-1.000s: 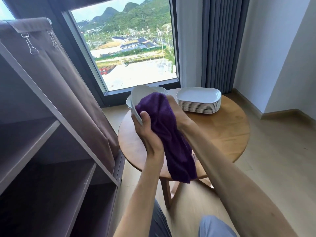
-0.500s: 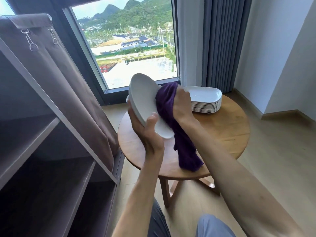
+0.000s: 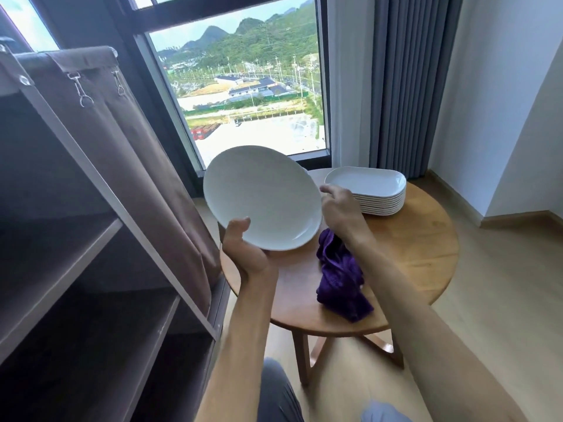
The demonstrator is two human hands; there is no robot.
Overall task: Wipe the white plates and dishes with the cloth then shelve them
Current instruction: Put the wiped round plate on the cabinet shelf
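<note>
My left hand (image 3: 246,251) grips the lower rim of a round white plate (image 3: 262,197) and holds it tilted, its face toward me, above the left side of the round wooden table (image 3: 420,239). My right hand (image 3: 339,208) hovers at the plate's right rim with fingers apart and nothing in it. The purple cloth (image 3: 341,278) lies crumpled on the table under my right wrist. Toward the back of the table stands a stack of several white rectangular dishes (image 3: 365,182).
An open shelving unit (image 3: 91,245) with brown shelves fills the left, its brown fabric cover (image 3: 122,141) hanging beside the table. Behind the table are a large window (image 3: 243,86) and a grey curtain (image 3: 408,86). Light wood floor lies to the right.
My right hand has let the purple cloth drop onto the table and come off the plate's face. The left hand has raised the plate and turned its face toward me.
</note>
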